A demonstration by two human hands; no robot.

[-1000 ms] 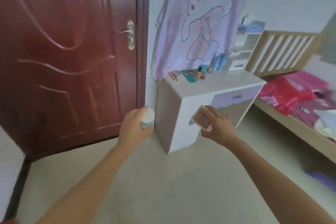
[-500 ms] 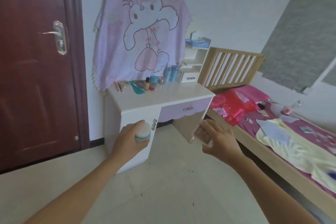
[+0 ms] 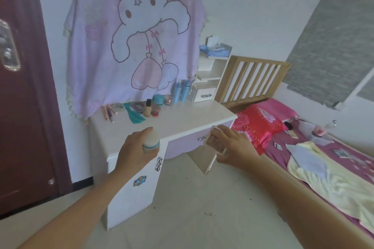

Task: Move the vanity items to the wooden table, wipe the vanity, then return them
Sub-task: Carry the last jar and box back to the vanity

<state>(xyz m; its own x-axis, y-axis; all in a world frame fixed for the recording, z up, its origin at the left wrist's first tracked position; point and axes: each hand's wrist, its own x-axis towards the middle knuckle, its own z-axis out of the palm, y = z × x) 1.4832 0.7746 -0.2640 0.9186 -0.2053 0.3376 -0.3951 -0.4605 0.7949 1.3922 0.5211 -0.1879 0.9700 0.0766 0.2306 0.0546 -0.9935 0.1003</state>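
Observation:
My left hand [image 3: 133, 150] grips a small white bottle [image 3: 151, 140] with a teal band, held over the front edge of the white vanity [image 3: 182, 122]. My right hand [image 3: 232, 146] holds a clear squarish glass bottle [image 3: 215, 141] in front of the vanity's purple drawer [image 3: 188, 141]. At the back of the vanity top lie a teal comb [image 3: 134, 116], a foundation bottle [image 3: 148, 108], a teal jar [image 3: 158, 100], two blue bottles [image 3: 182, 91] and several small makeup items. A pink cartoon cloth [image 3: 137, 32] covers the mirror behind them.
A dark red door [image 3: 22, 107] stands to the left. A small white shelf unit [image 3: 210, 75] sits on the vanity's right end. A bed [image 3: 323, 159] with a wooden headboard [image 3: 253, 79], red and pink bedding and a yellow cloth runs along the right. The tiled floor lies between.
The view has swung right and come closer to the vanity. Both hands, still holding their bottles, have risen to the level of the vanity's front edge.

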